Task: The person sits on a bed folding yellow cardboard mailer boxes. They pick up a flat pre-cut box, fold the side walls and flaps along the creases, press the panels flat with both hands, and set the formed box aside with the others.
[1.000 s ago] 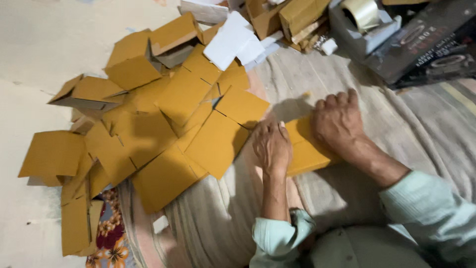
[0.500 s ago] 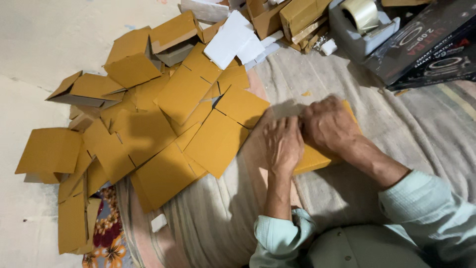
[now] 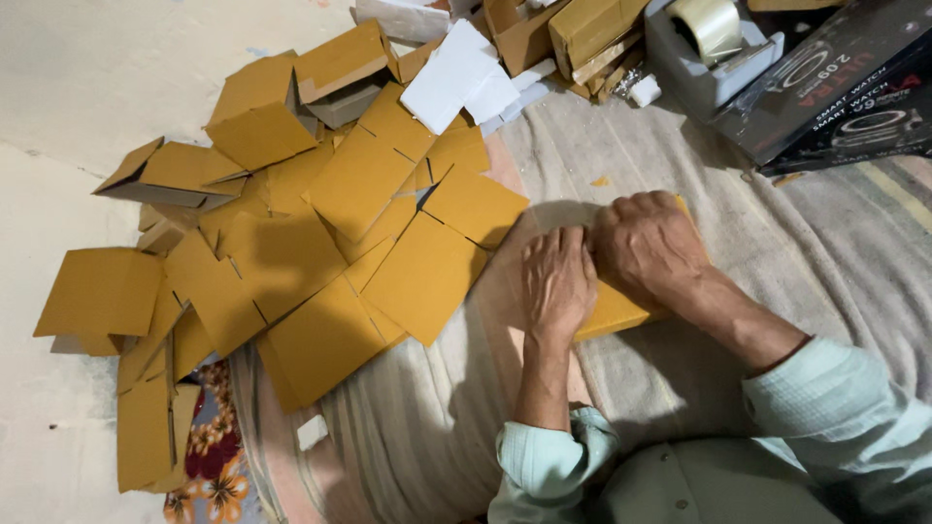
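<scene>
Flat yellow-brown cardboard blank lies on the striped grey blanket, directly under both hands. Right hand clenched over its far end; left hand presses the near-left edge — long axis runs upper-right to lower-left.

Just one view, from a head-worn camera. Looks almost straight down from above the lap, tilted a bit forward. Sits pretty close: left hand and right hand land right of centre, sleeves cut off by the bottom edge. Takes in the striped blanket below, a pile of flat cardboard pieces spreading left, bare floor beyond, and a tape dispenser clipped by the top edge. No second view, so nothing shared.
</scene>
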The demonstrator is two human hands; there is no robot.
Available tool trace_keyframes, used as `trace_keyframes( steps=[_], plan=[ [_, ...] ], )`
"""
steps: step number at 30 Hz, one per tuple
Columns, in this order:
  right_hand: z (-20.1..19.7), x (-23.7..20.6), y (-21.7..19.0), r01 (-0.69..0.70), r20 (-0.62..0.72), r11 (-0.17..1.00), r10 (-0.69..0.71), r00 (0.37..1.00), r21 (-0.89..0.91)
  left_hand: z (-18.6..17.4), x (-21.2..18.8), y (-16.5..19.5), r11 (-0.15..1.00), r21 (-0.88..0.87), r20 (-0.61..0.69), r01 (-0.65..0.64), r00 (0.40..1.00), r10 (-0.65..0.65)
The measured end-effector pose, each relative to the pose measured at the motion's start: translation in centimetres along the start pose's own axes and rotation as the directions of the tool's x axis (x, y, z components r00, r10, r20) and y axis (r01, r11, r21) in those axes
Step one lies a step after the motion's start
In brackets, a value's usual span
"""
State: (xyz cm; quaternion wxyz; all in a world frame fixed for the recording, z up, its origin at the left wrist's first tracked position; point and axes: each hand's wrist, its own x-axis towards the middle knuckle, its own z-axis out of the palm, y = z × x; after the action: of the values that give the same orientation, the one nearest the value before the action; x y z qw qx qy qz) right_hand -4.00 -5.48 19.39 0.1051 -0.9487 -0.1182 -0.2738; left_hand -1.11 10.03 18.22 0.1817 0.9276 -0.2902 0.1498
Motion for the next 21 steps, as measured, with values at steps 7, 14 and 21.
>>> trace_keyframes(
  steps=[7, 14, 21],
  plan=[
    [-0.3, -0.2, 0.3, 0.012, 0.028, 0.998, -0.010, 1.000, -0.058, -0.2, 0.5, 0.1, 0.997, 0.037, 0.075, 0.066, 0.995, -0.069],
    [-1.0, -0.1, 0.2, -0.085, 0.053, 0.980, 0.096, 0.994, -0.180, -0.2, 0.3, 0.4, 0.996, 0.016, 0.007, 0.087, 0.996, -0.087],
    [-1.3, -0.1, 0.0, 0.025, 0.040, 0.997, -0.022, 0.999, -0.074, -0.1, 0.2, 0.3, 0.997, 0.064, -0.006, 0.053, 0.999, -0.053]
  ],
)
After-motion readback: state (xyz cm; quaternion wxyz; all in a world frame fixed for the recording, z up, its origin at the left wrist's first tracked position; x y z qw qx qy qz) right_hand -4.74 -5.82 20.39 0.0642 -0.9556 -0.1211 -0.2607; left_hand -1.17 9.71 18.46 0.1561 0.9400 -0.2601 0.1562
